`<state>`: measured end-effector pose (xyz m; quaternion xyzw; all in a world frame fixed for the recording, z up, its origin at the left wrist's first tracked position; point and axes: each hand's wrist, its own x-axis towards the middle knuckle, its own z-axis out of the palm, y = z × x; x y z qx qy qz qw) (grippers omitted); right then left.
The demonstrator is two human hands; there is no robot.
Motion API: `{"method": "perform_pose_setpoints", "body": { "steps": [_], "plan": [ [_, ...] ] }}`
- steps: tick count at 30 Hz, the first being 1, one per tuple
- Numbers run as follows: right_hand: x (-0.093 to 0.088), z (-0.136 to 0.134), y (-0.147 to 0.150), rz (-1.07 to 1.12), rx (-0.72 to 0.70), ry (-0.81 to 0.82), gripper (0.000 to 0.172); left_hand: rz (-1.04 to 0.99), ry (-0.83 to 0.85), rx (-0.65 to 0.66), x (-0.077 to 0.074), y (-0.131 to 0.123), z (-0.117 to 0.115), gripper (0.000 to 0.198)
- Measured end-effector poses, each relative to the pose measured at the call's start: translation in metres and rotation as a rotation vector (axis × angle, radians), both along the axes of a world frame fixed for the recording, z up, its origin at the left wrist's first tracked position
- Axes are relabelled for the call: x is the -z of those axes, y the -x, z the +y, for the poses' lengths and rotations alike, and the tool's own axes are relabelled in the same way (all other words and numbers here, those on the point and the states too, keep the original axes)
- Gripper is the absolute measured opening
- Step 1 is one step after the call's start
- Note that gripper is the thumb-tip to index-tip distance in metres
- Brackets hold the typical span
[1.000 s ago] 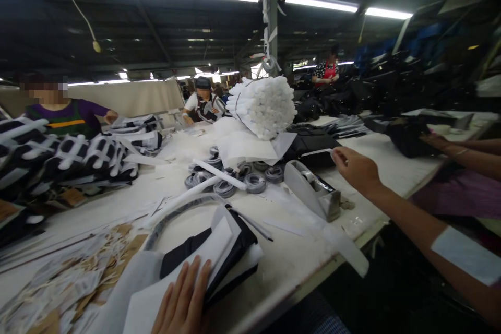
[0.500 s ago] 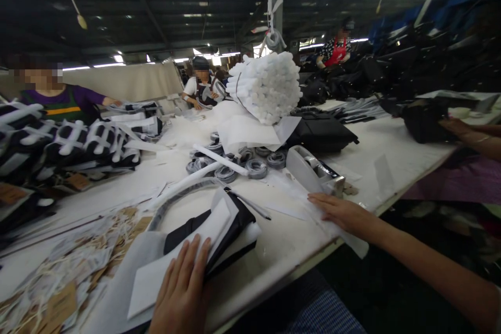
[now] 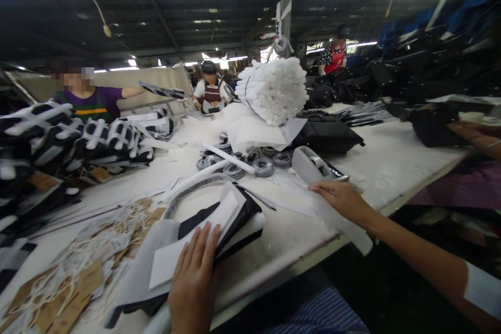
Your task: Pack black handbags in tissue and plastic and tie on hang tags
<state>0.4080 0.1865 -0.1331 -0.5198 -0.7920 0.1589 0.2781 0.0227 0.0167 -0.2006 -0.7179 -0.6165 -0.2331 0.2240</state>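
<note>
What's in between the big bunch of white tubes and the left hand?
In the head view: a white sheet, grey coils with a single white tube over them, then the black-and-white piece under the left hand.

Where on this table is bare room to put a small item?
The tabletop looks mostly bare right of the black bag behind the tape dispenser, towards the co-worker's hand. A smaller patch lies between the black piece under the left hand and the right hand. It is crowded at left with tags and, centrally, grey coils.
</note>
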Motion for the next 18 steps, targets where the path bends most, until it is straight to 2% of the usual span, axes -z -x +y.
{"method": "perform_pose_setpoints", "body": {
  "steps": [2, 5, 8, 10, 11, 14, 16, 18],
  "plan": [
    [-0.013, -0.015, 0.018, 0.033, 0.005, 0.012, 0.035, -0.028, 0.006, -0.010, -0.003, 0.000, 0.000, 0.072],
    [-0.020, -0.056, 0.051, 0.101, -0.160, 0.141, 0.037, -0.080, 0.002, -0.036, -0.009, -0.001, 0.000, 0.072],
    [-0.013, -0.098, 0.078, 0.081, -0.406, 0.302, 0.030, -0.115, -0.004, -0.049, -0.015, -0.002, 0.001, 0.072],
    [-0.003, -0.113, 0.087, 0.005, -0.533, 0.379, 0.025, -0.135, -0.010, -0.051, -0.018, -0.003, 0.002, 0.073],
    [0.003, -0.115, 0.089, -0.021, -0.552, 0.384, 0.025, -0.143, -0.010, -0.053, -0.019, -0.003, 0.002, 0.074],
    [0.029, -0.101, 0.092, -0.053, -0.407, 0.198, 0.033, -0.153, -0.002, -0.059, -0.021, -0.004, 0.001, 0.075],
    [0.051, -0.086, 0.096, -0.129, -0.264, 0.028, 0.049, -0.159, 0.002, -0.066, -0.021, -0.004, 0.000, 0.075],
    [0.071, -0.075, 0.104, -0.252, -0.223, -0.044, 0.065, -0.165, -0.004, -0.066, -0.021, -0.005, 0.000, 0.074]
  ]
}}
